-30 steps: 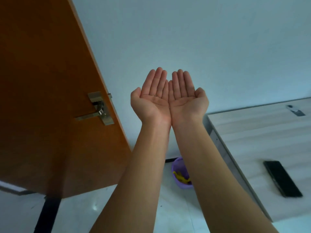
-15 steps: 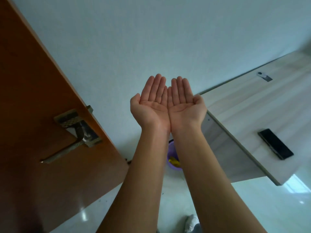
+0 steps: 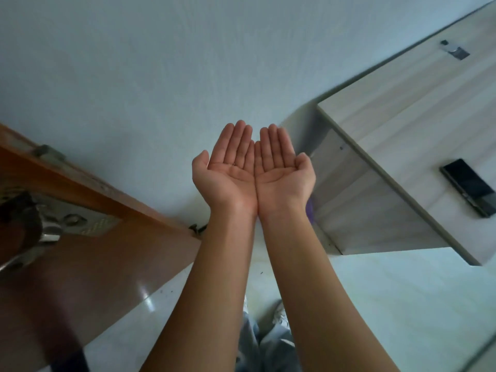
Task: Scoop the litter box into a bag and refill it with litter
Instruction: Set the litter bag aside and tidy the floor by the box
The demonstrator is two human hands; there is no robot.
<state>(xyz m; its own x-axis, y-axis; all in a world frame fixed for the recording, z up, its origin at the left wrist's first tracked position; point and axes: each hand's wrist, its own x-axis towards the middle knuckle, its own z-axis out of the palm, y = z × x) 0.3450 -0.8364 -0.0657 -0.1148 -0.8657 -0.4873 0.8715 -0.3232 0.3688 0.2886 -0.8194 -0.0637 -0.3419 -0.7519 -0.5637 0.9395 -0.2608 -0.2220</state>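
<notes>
Head view: both arms reach forward, palms up. The left grip (image 3: pixel 228 178) and right grip (image 3: pixel 281 178) lie side by side, touching along their little-finger edges. The fingers are straight and slightly cupped, and neither grip holds anything.

No litter box, scoop, bag or litter shows here. The only hint is a purple sliver (image 3: pixel 310 209) just beside the right wrist, low against the side panel of the bench (image 3: pixel 402 116). I cannot tell what it is.

A dark phone (image 3: pixel 468 187) lies on the bench close to its long edge, toward the near corner. An open brown door (image 3: pixel 94 264) with a metal handle (image 3: pixel 26 232) stands to the left, and pale floor (image 3: pixel 375 304) lies below.

As a judgement, a filled box will be heavy and its loose grains will shift. It is best taken by two opposite rims and kept level. The scoop should be light and stiff, held by its handle. The bag is probably thin and limp, so one grip must hold its mouth open. A litter sack is heavy and wants support at top and bottom when poured.
</notes>
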